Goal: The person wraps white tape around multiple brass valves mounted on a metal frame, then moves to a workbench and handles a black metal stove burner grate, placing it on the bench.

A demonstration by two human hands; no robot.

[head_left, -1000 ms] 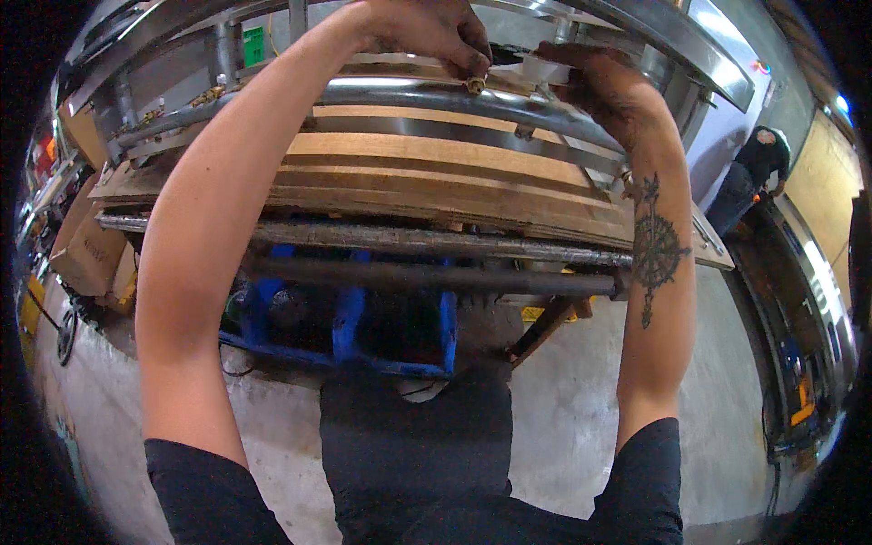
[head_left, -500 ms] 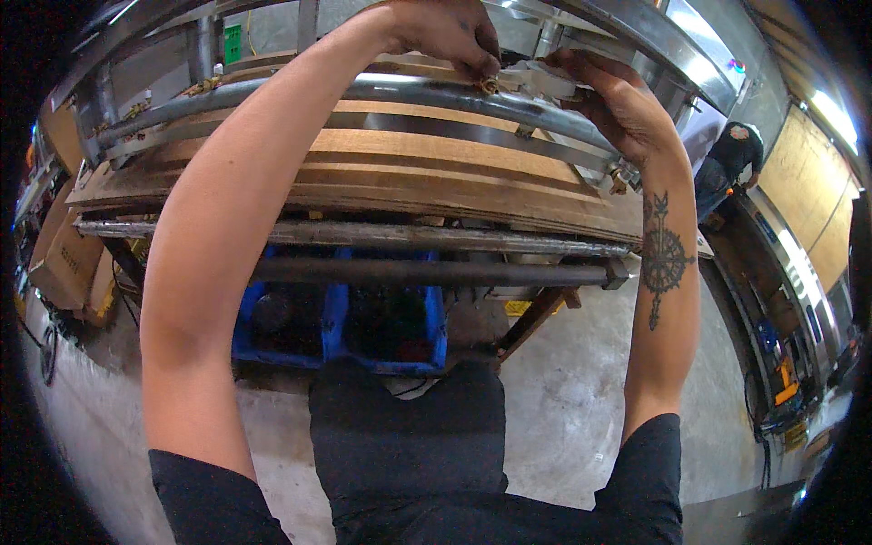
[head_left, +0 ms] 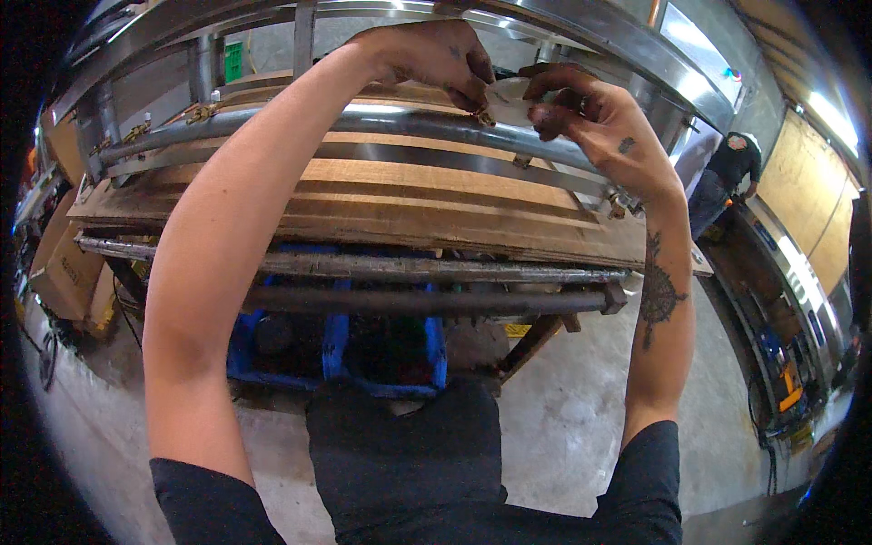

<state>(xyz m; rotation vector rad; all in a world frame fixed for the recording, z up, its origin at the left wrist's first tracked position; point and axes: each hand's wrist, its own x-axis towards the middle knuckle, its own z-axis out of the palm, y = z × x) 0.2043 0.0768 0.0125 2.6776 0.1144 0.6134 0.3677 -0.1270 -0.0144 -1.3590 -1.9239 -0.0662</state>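
Beyond the metal pipe (head_left: 400, 123), my left hand (head_left: 445, 64) is closed, with thumb and fingertips pinched at a small brass fitting (head_left: 486, 117). The fitting's upper part is hidden by the fingers. My right hand (head_left: 590, 113) curls its thumb and fingers around a white roll of what looks like thread seal tape (head_left: 513, 98), close beside the left fingertips. Several other brass fittings sit along the pipe, one of them a valve (head_left: 202, 112) at the left and another a fitting (head_left: 619, 207) at the right end.
A steel frame (head_left: 306, 41) surrounds the pipe above wooden boards (head_left: 391, 195) on a metal-edged table. Blue bins (head_left: 336, 350) stand underneath. Cardboard boxes (head_left: 68, 259) are at the left. At the right a person (head_left: 731, 177) stands by a long metal unit (head_left: 790, 263).
The view has tilted up slightly, so the bench appears lower. My right hand has turned, its fingers now curled around the white roll close to my left fingertips.
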